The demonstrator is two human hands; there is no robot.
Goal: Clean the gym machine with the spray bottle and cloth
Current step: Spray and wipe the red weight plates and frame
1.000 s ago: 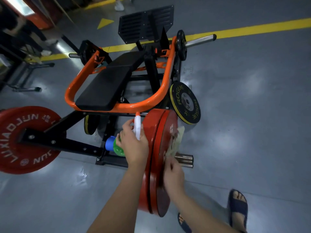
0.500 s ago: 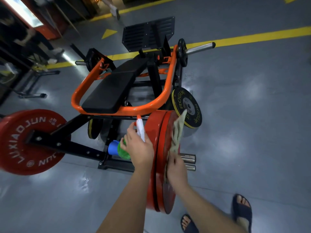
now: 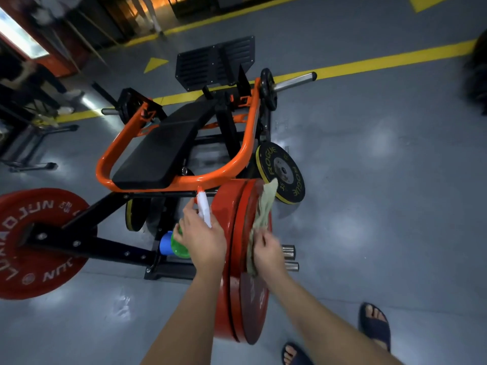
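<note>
Orange steel tubing and a black padded bench make up the gym machine (image 3: 247, 143), which is set on a glossy grey floor (image 3: 382, 206). A pair of red rubber weight plates (image 3: 229, 285) is loaded on edge at its near end, just in front of a black plate with a yellow rim (image 3: 283, 172). A pale, crumpled cloth (image 3: 263, 209) is held against the outer red face by the right hand (image 3: 266, 251), whose fingers are bunched in the fabric. A spray bottle (image 3: 204, 209) with a white nozzle, green body and blue base is gripped by the left hand (image 3: 203, 241), fingers wrapped round its neck, beside the inner plate's rim. The outer face is judged to be mid-wipe. Streaks could be left if the cloth's loose upper end is dragged rather than pressed flat, and the trigger could be squeezed unaimed, so that the floor is wetted beside the dark sandals (image 3: 374, 327).
</note>
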